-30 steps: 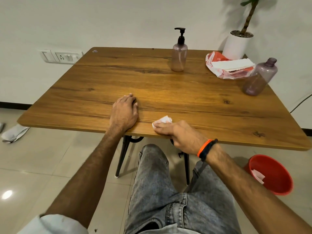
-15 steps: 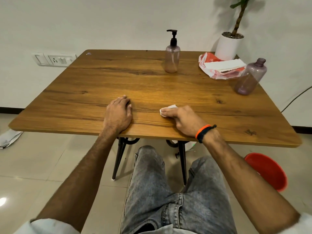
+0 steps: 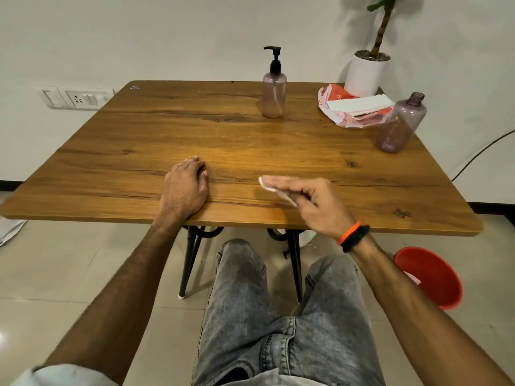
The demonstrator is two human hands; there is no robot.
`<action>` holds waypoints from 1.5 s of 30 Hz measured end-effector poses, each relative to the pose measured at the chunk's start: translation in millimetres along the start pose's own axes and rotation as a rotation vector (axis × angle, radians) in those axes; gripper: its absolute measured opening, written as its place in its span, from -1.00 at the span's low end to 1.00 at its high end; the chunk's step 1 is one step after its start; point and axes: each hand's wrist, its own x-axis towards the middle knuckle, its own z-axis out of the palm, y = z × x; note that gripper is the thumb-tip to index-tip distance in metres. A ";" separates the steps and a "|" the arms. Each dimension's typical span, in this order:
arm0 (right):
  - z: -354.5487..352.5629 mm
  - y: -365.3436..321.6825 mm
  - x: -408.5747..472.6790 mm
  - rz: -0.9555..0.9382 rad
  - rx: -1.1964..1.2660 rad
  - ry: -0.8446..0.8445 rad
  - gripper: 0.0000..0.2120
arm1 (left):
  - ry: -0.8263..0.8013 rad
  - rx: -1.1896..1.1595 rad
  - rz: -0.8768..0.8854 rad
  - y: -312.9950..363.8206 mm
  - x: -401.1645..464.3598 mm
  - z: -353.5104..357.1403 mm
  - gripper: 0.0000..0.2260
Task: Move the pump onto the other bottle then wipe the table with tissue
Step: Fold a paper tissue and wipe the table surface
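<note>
A black pump point(image 3: 274, 58) tops a translucent purple bottle point(image 3: 274, 100) standing at the far middle of the wooden table point(image 3: 167, 129). A second purple bottle point(image 3: 400, 125), with no pump or cap, stands near the right edge. My right hand point(image 3: 315, 203) holds a white tissue point(image 3: 271, 186) under its flat fingers, lifted slightly above the table near the front edge. My left hand point(image 3: 186, 188) rests knuckles-up on the front edge, fingers curled, holding nothing.
A red and white tissue pack point(image 3: 355, 110) lies at the far right, next to a white plant pot point(image 3: 366, 72). On the floor to the right stands a red bin point(image 3: 430, 277). A wall socket point(image 3: 75, 98) is at the left. My jeans-clad legs are under the table.
My right hand has slid the tissue away from the front edge toward the right and tilted up off the surface. The left hand has stayed in place.
</note>
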 end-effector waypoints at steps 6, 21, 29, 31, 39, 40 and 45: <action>-15.0 38.9 49.2 0.098 -0.409 -0.014 -0.51 | -0.004 -0.004 0.003 0.3 -1.5 -0.8 -0.62; 13.1 6.8 -51.4 -0.133 -0.280 -0.277 -0.41 | 0.006 0.016 -0.001 -1.4 0.6 2.9 -0.62; 13.7 -2.5 12.0 0.018 -0.050 0.089 -0.51 | 0.006 0.007 -0.006 -1.3 0.5 0.7 -0.62; 16.3 3.5 37.4 0.051 -0.231 0.096 -0.51 | 0.003 -0.001 -0.006 -0.6 0.5 0.5 -0.62; 42.8 13.0 37.5 -0.039 -0.440 -0.214 -0.50 | 0.003 0.010 -0.014 -0.5 0.2 2.1 -0.62; 45.7 6.3 26.2 -0.087 -0.428 -0.251 -0.49 | 0.002 0.008 -0.013 -0.4 0.5 1.5 -0.63; 39.5 -16.6 -3.3 -0.134 -0.190 -0.364 -0.48 | 0.011 -0.003 -0.008 -1.6 1.0 0.8 -0.63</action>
